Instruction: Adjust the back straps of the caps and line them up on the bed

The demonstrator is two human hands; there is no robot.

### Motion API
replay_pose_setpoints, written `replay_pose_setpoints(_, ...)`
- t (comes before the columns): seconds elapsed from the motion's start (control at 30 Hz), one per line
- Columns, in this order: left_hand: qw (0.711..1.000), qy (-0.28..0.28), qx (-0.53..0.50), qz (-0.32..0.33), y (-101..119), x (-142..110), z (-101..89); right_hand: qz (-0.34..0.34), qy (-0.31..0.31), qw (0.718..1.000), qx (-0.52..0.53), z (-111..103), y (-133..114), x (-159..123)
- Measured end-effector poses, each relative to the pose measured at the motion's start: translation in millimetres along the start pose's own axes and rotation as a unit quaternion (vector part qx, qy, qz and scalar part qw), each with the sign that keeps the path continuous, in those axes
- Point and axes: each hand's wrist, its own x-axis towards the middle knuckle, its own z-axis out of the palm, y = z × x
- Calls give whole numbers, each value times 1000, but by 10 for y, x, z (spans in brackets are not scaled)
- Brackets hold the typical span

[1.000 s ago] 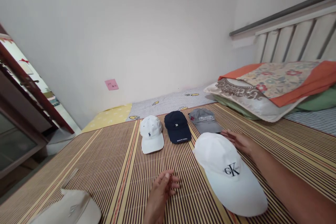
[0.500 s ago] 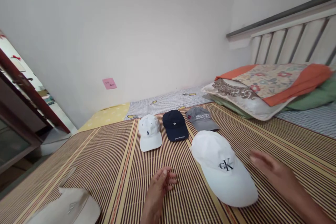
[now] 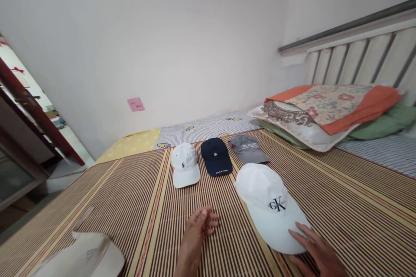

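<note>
A large white cap with a black logo (image 3: pixel 267 201) lies on the striped bamboo mat (image 3: pixel 136 194). My right hand (image 3: pixel 315 253) rests on the front edge of its brim, fingers stretched out flat. My left hand (image 3: pixel 196 233) lies on the mat to the left of that cap, fingers loosely curled and holding nothing. Farther back stand three caps in a row: a small white cap (image 3: pixel 184 169), a navy cap (image 3: pixel 215 156) and a grey cap (image 3: pixel 247 148). A cream cap (image 3: pixel 85 259) sits at the near left corner.
Stacked pillows (image 3: pixel 325 112) and a slatted headboard (image 3: pixel 357 60) are at the right. A white wall with a pink note (image 3: pixel 135 104) runs behind. A dark door frame (image 3: pixel 29 121) and the bed's edge are at the left.
My right hand left the back of the large white cap, swung round its right side and now rests on its brim. The left hand stayed put.
</note>
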Motion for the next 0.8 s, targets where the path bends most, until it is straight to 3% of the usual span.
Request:
replay_pose_setpoints(0.27, 999, -12, 23, -22, 25, -15, 16, 46, -25, 999, -5, 47, 141, -93)
replay_pose_setpoints(0.53, 1000, -13, 25, -7, -26, 11, 8, 41, 6, 999, 11, 44, 123, -75)
replay_pose_setpoints(0.67, 999, -31, 16, -7, -101, 17, 71, 138, -4, 989, 57, -34, 138, -22)
replay_pose_setpoints(0.8, 998, -52, 24, -21, -175, 17, 170, 269, -15, 956, 114, -204, 75, 160)
